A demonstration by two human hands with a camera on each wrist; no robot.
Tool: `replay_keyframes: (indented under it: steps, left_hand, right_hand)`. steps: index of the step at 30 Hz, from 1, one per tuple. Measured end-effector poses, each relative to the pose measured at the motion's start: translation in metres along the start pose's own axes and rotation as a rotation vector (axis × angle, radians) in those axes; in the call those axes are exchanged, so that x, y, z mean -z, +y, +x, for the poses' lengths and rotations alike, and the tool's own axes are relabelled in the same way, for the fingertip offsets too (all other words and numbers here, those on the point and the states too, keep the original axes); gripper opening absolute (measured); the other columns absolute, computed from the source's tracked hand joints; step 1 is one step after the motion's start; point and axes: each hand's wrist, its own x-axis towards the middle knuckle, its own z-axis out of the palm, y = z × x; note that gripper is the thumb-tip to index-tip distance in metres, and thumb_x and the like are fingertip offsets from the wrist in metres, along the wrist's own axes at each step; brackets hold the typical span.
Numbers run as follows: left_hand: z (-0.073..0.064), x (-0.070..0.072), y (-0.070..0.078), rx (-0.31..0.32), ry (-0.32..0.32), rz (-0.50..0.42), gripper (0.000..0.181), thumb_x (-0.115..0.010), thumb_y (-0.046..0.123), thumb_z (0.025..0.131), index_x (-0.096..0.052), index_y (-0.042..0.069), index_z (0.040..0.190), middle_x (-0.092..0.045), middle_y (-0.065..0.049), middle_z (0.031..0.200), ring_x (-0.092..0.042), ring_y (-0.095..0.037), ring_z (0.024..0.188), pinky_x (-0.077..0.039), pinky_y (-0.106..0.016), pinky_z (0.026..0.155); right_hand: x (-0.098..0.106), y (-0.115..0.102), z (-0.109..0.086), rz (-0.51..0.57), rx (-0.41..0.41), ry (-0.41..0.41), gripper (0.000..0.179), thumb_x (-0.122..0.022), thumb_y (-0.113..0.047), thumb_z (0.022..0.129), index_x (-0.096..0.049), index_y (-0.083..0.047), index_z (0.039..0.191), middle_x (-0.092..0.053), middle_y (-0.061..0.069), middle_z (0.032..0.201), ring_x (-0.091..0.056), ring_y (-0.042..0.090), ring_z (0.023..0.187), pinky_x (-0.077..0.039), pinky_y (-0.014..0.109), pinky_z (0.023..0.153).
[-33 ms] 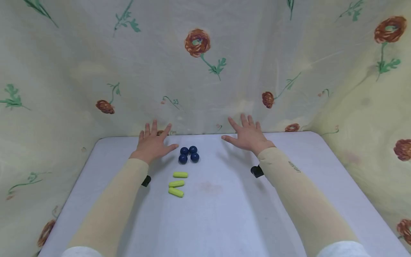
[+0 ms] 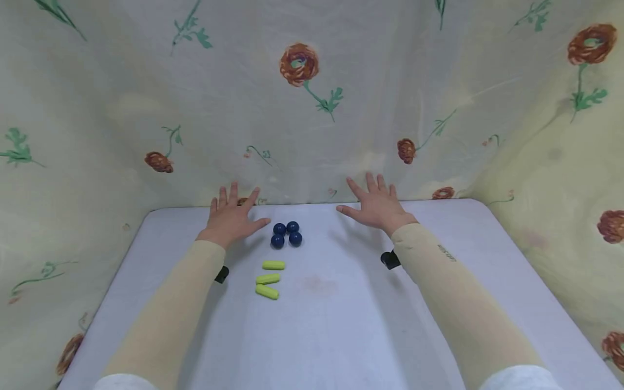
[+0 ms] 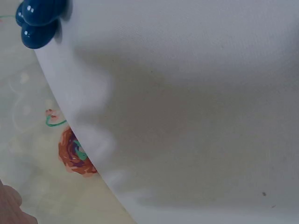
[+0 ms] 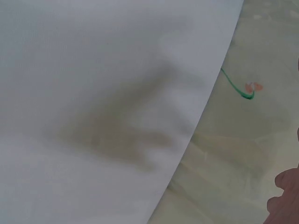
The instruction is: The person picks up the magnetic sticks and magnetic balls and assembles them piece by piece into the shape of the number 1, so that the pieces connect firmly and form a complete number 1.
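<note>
My left hand (image 2: pixel 229 219) hovers over the table's far left part with fingers spread, holding nothing. Just right of its thumb, several glossy dark blue balls (image 2: pixel 295 239) sit in a tight cluster; part of the cluster shows at the top left corner of the left wrist view. Nearer to me lie three short yellow-green sticks (image 2: pixel 273 265), the lower two meeting at their left ends. Across from the balls, my right hand (image 2: pixel 379 207) is also held above the far edge, its fingers spread and nothing in it. Both hands cast shadows on the white surface.
The white table (image 2: pixel 331 336) has rounded far corners. A curtain (image 2: pixel 370 70) printed with flowers hangs right behind the far edge and along both sides. Black wrist cameras (image 2: pixel 390 260) hang under both forearms.
</note>
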Motion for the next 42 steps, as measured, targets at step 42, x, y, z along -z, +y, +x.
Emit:
replay_keyframes:
  steps: [42]
  left_hand:
    - [-0.077, -0.029, -0.003, -0.119, 0.026, -0.089, 0.082, -0.057, 0.064, 0.091, -0.029, 0.023, 0.157, -0.006, -0.021, 0.162, 0.0, -0.046, 0.146, -0.013, -0.066, 0.11]
  right_hand:
    - [-0.057, 0.009, -0.061, 0.1, 0.129, 0.089, 0.085, -0.044, -0.073, 0.091, -0.019, -0.028, 0.159, -0.008, 0.02, 0.163, -0.01, 0.039, 0.148, -0.022, 0.054, 0.113]
